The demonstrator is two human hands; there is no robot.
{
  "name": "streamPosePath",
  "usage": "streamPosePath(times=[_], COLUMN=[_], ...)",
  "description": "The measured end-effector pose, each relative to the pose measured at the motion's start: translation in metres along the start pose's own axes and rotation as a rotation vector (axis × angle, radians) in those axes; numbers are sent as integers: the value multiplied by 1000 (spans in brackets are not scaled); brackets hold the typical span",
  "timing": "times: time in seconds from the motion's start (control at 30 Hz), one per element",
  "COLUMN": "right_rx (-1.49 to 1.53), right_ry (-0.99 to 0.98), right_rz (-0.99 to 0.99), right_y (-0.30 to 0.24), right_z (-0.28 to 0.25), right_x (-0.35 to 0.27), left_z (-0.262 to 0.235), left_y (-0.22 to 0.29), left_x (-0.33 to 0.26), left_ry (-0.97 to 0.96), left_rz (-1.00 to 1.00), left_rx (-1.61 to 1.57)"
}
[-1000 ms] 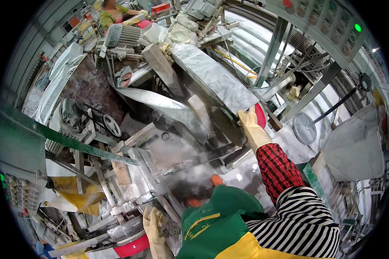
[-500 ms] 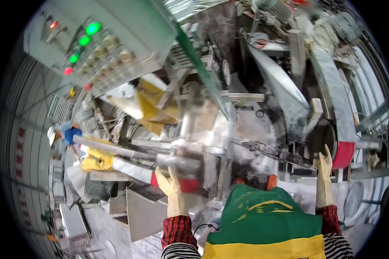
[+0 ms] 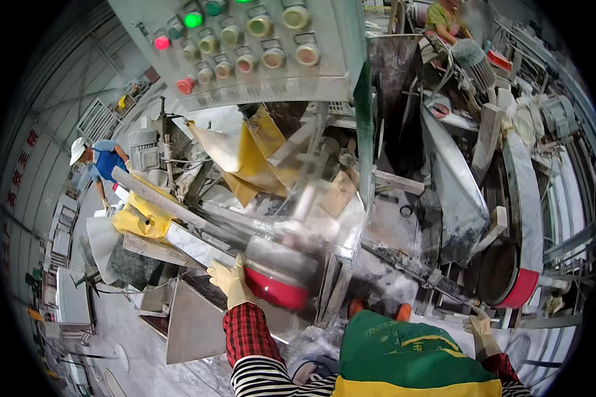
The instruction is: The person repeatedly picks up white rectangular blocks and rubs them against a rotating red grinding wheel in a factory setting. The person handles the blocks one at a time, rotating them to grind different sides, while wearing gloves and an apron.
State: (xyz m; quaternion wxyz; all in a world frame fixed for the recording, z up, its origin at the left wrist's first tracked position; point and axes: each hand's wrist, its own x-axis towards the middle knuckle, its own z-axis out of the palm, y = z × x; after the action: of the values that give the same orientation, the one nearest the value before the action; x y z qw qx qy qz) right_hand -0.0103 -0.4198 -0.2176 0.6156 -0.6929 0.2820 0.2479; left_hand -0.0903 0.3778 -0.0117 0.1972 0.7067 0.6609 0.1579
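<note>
Dusty pale floor (image 3: 132, 324) and crowded machinery fill my view, with a grey-green metal control box (image 3: 334, 83) studded with round buttons hanging over the upper middle. Off to the left, a person in a white hat and blue clothing (image 3: 109, 162) bends toward a yellow sheet-covered block (image 3: 151, 215).

Nearest me, the left hand (image 3: 230, 281), in a cream rubber glove, sits at the near end of a long flat white strip (image 3: 189, 243), right where a glossy curved red band (image 3: 275, 289) begins. Its fingers are spread apart, wrapped around nothing; whether a fingertip presses the red edge, I can't quite tell. The right hand (image 3: 481, 331), in a matching glove, is low and apart from a second red band (image 3: 522, 288), which ends a long pale beam (image 3: 524, 198) beside a dark round disc (image 3: 498, 274). How its fingers stand, I cannot tell from here.

To handle this well, I'd lay the left fingers flat on the red band's outer face, clear of the blurred grey drum-like part (image 3: 285, 255) behind it. I'd also give the checked red-and-black cuff (image 3: 251, 331) room, and bring the right hand no closer to the disc's rim than needed.
</note>
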Motion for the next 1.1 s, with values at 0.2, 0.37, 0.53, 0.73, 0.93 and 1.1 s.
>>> streamPosePath(times=[0.2,0.37,0.53,0.73,0.93,1.1], right_rx=[80,-25,-27,-105,178,30], right_ry=[-147,-212,-354,-647,-831,-619], right_rz=[40,-91,-87,-308,-168,-358], right_y=[-24,-14,-17,-74,-198,-221], right_z=[33,95,138,184,239,219], right_x=[29,34,15,-13,-135,-159], left_z=[19,27,43,31,22,23], left_y=[-19,-49,-85,-35,43,75], left_x=[-3,-80,-169,-265,-328,-354], left_ry=[34,88,72,-908,-1409,-1581], left_rz=[7,226,380,-334,-47,109], left_rx=[-144,-213,-286,-1116,-1040,-1063])
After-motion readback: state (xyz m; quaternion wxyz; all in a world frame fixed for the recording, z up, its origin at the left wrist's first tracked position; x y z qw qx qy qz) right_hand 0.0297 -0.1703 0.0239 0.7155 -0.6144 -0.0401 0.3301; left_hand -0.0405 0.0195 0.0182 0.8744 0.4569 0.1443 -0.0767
